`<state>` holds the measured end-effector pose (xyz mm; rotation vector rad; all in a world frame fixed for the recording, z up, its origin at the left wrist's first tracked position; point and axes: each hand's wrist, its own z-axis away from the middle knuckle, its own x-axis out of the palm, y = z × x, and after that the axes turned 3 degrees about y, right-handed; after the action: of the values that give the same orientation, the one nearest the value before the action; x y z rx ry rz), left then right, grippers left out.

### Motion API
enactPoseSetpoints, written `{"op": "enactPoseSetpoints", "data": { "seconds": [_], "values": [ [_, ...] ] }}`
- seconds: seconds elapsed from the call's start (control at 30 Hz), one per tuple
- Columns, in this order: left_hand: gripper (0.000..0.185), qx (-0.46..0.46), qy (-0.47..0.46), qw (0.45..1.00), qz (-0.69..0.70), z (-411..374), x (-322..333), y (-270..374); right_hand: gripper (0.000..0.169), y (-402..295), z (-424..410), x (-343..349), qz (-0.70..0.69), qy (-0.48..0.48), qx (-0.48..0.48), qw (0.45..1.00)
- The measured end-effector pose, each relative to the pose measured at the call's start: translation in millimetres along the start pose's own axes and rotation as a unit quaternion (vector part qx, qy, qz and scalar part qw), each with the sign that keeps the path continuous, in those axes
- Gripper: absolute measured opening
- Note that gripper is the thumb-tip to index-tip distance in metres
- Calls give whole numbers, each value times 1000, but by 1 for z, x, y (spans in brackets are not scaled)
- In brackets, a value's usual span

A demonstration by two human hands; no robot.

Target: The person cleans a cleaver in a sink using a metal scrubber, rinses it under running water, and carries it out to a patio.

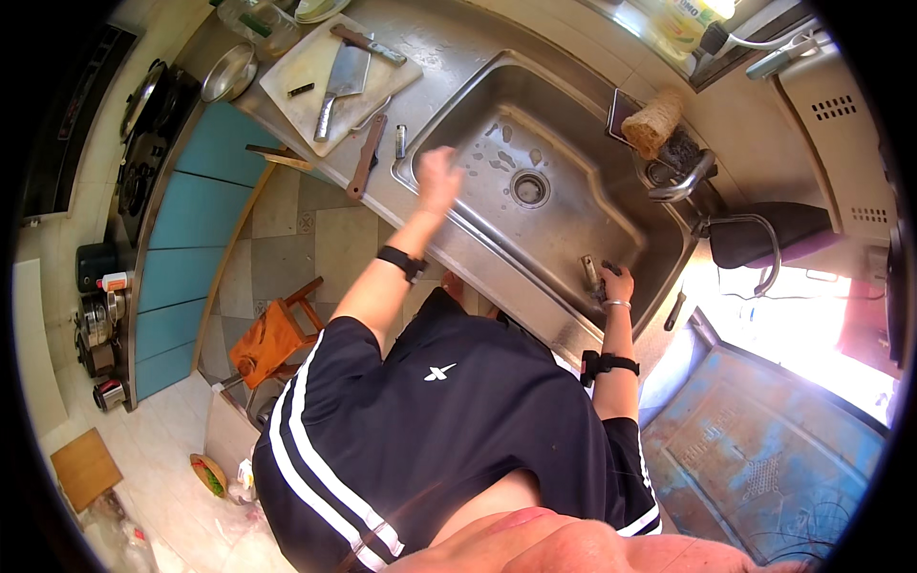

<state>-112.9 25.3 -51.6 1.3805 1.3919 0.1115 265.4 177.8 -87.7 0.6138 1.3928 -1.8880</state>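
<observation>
My left hand (438,177) is blurred above the front left rim of a stainless steel sink (494,240); whether it holds anything cannot be told. In the sink's near right part, my right hand (617,284) grips a small dark object (610,268). A short, pale, handle-like piece (589,271) shows just left of those fingers; its other end is lost in dark material and shadow. Left of the sink, close to my left hand, lie a small metal cylinder (400,141) and a brown-handled tool (368,157).
A cutting board (301,79) carries a cleaver (347,77), a brown-handled knife (369,44) and a small dark piece (301,90). A faucet (684,180) and a loofah (652,125) are at the sink's back right. A wooden stool (269,342) stands on the floor behind my left arm.
</observation>
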Motion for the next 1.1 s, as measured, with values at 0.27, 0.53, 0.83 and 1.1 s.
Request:
{"op": "enactPoseSetpoints", "data": {
  "seconds": [0.27, 0.53, 0.83, 1.1],
  "values": [
    [43, -139, -42, 922, -358, -27, -91, -102, 42, 54, -4, -18, -365, -67, 183, 910],
    [30, -352, -31, 898, 262, -18, -103, -54, 46, 18, 25, -12, -337, -5, 37, 941],
    [37, -387, -321, 650, 570, 22, -31, 103, 38, -138, 81, -7, -250, -41, -301, 919],
    [56, -399, -543, 581, 457, 54, -10, 162, 18, -185, 41, 10, 49, 156, -339, 926]
  ]
}}
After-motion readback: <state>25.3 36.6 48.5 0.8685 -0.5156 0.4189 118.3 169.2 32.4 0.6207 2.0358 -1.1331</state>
